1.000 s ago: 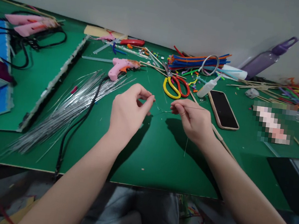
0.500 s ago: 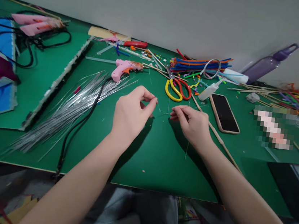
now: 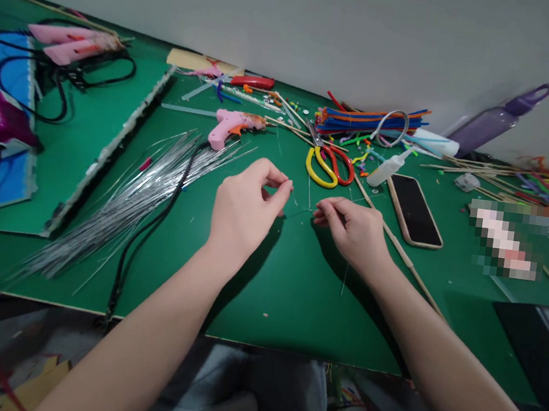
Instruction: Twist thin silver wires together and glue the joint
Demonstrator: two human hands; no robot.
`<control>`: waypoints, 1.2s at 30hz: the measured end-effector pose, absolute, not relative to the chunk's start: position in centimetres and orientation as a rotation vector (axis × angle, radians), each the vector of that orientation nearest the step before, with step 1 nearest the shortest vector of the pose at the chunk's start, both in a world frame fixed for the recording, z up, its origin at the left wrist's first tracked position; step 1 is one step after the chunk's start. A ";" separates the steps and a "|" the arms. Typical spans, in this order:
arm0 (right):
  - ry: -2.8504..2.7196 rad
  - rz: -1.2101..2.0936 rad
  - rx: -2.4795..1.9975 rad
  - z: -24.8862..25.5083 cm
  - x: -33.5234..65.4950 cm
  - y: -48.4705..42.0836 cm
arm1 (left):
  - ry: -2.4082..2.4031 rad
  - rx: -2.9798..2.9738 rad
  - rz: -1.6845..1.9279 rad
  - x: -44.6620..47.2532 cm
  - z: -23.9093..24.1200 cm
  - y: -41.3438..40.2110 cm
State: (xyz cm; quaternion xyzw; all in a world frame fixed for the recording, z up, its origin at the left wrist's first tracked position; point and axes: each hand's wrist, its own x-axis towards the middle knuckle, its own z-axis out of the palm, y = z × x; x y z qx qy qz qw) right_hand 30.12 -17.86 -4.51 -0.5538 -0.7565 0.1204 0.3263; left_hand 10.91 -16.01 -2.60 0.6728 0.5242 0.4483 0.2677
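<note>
My left hand is pinched, thumb against forefinger, at one end of a thin wire. Opposite it, my right hand pinches the same wire, which looks bent or twisted close to those fingertips. Fine straight strands stick out above and below my right hand. Both hands hover over the green table with a small gap between them. To the left lies a loose bundle of silvery wires. Beyond the hands rest scissors with yellow and red handles, and a pink glue gun.
A small white glue bottle and a phone lie right of the scissors. Pipe cleaners, a purple bottle and thin sticks line the wall. A long stick passes by my right forearm. A black cord crosses the silvery bundle.
The view has shifted slightly, so everything sits a little further right. Both hands keep their pinch on the wire with almost no movement.
</note>
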 end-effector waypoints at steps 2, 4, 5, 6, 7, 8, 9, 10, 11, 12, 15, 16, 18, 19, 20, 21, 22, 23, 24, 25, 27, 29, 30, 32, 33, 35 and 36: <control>-1.993 0.312 -1.452 -4.5 30.2 -17.8 | 1.414 1.810 1.204 10.9 -2.6 -16.0; -2.004 0.306 -1.451 -4.5 30.2 -17.8 | 1.412 1.805 1.200 10.9 -2.6 -16.0; -2.011 0.303 -1.448 -4.5 30.2 -17.8 | 1.410 1.804 1.200 10.9 -2.7 -16.0; -2.018 0.298 -1.444 -4.4 30.2 -17.8 | 1.409 1.804 1.202 10.9 -2.7 -16.0; -2.025 0.294 -1.440 -4.4 30.2 -17.8 | 1.409 1.804 1.204 10.9 -2.7 -16.0; -2.032 0.290 -1.437 -4.4 30.2 -17.8 | 1.409 1.804 1.206 10.9 -2.7 -16.0; -2.039 0.287 -1.436 -4.4 30.2 -17.8 | 1.410 1.804 1.206 10.9 -2.6 -16.0; -2.043 0.287 -1.435 -4.4 30.2 -17.8 | 1.412 1.803 1.206 10.9 -2.6 -16.0; -2.045 0.289 -1.435 -4.4 30.2 -17.9 | 1.413 1.803 1.204 10.9 -2.6 -16.0; -2.045 0.292 -1.436 -4.4 30.2 -17.8 | 1.413 1.803 1.202 10.9 -2.6 -16.0; -2.041 0.300 -1.439 -4.4 30.2 -17.8 | 1.408 1.806 1.200 10.9 -2.6 -16.0; -2.039 0.302 -1.438 -4.4 30.3 -17.8 | 1.407 1.806 1.202 10.9 -2.5 -16.0; -2.036 0.309 -1.433 -4.5 30.3 -17.8 | 1.410 1.805 1.206 10.9 -2.6 -16.0; -2.035 0.312 -1.431 -4.5 30.3 -17.7 | 1.412 1.804 1.206 10.9 -2.6 -16.0; -2.036 0.314 -1.430 -4.5 30.3 -17.7 | 1.415 1.803 1.206 10.9 -2.6 -16.0; -2.038 0.315 -1.430 -4.5 30.3 -17.7 | 1.416 1.804 1.205 10.9 -2.6 -16.0; -2.038 0.315 -1.429 -4.5 30.3 -17.7 | 1.416 1.804 1.203 10.9 -2.6 -16.0; -2.038 0.317 -1.429 -4.5 30.3 -17.7 | 1.416 1.804 1.202 10.9 -2.5 -16.0; -2.036 0.320 -1.428 -4.5 30.3 -17.7 | 1.417 1.805 1.203 10.9 -2.5 -16.0; -2.035 0.327 -1.426 -4.5 30.3 -17.7 | 1.416 1.807 1.203 10.9 -2.5 -16.0; -2.037 0.339 -1.419 -4.5 30.3 -17.7 | 1.415 1.811 1.205 10.9 -2.5 -16.0; -2.053 0.338 -1.408 -4.5 30.3 -17.7 | 1.418 1.817 1.204 10.9 -2.5 -16.0; -2.066 0.330 -1.405 -4.4 30.3 -17.8 | 1.420 1.819 1.203 10.9 -2.5 -16.0; -2.092 0.309 -1.410 -4.3 30.3 -17.8 | 1.424 1.817 1.198 10.9 -2.5 -16.0; -2.101 0.298 -1.416 -4.3 30.3 -17.9 | 1.425 1.816 1.196 10.9 -2.5 -16.0; -2.110 0.281 -1.421 -4.2 30.3 -17.9 | 1.426 1.813 1.195 10.9 -2.5 -16.0; -2.113 0.274 -1.421 -4.1 30.3 -18.0 | 1.425 1.814 1.194 10.9 -2.5 -16.0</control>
